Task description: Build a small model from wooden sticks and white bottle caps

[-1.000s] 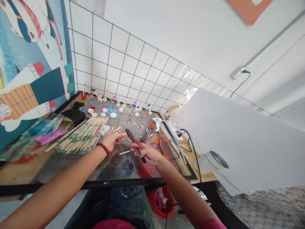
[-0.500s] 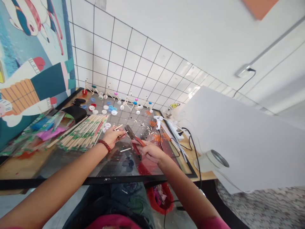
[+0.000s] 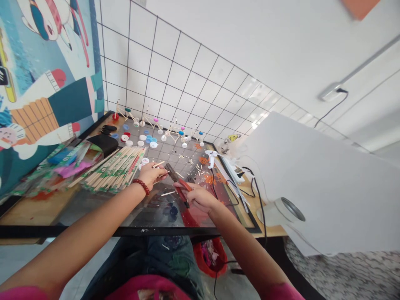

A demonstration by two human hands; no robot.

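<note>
My left hand [image 3: 150,174], with a beaded bracelet at the wrist, pinches a thin wooden stick [image 3: 158,164] over the table. Its end toward the pliers is partly covered by my fingers. In my right hand [image 3: 198,196] are red-handled pliers [image 3: 181,187], their dark jaws pointing at my left fingertips and close around a stick's end. Whether the jaws touch it I cannot make out. A short white stick [image 3: 168,193] lies on the table below the jaws, and another pale piece [image 3: 179,175] rests just beyond them. White bottle caps [image 3: 144,161] lie behind my left hand.
Wrapped chopsticks [image 3: 117,170] are piled at the left by plastic bags [image 3: 67,164]. Stick-and-cap models [image 3: 170,132] line the back before a wire grid [image 3: 175,62]. A white glue gun [image 3: 211,157] and its cable stand right, near cut scraps [image 3: 200,168]. A red bin [image 3: 223,254] sits below.
The view has shifted slightly, so the table appears a little further right. A pale stick piece now shows beyond the plier jaws. The pliers' handles look closer together.
</note>
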